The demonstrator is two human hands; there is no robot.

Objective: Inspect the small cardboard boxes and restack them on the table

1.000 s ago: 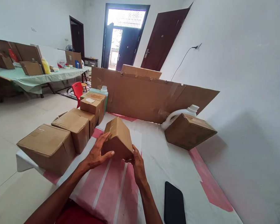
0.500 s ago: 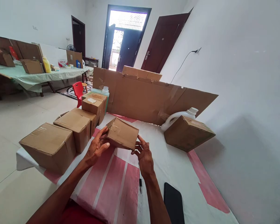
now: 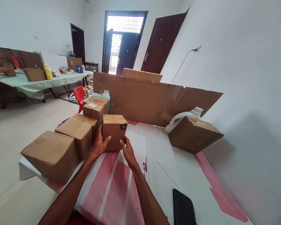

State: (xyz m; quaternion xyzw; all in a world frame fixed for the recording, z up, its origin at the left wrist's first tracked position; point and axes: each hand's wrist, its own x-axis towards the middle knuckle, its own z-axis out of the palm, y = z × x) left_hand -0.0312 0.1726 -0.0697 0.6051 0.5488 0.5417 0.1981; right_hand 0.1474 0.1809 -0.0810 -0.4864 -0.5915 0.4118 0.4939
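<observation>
Left hand (image 3: 99, 144) and right hand (image 3: 128, 153) half-curled, small box (image 3: 113, 133) clasped between. Other boxes (image 3: 48, 147) line left edge of table (image 3: 159, 162); jug (image 3: 192, 115) at far right corner.

A house room doubling as a makeshift workroom, by the look of it.
The dark double door (image 3: 128, 51) with a barred window (image 3: 128, 25) above, tiled floor (image 3: 44, 117), fan (image 3: 71, 53) and small red chair (image 3: 79, 95) suggest a home; the cloth-covered near counter (image 3: 164, 165) and far counter (image 3: 63, 80), carrying cardboard boxes (image 3: 113, 131) between upright cardboard sheets (image 3: 135, 97), suggest work.
</observation>
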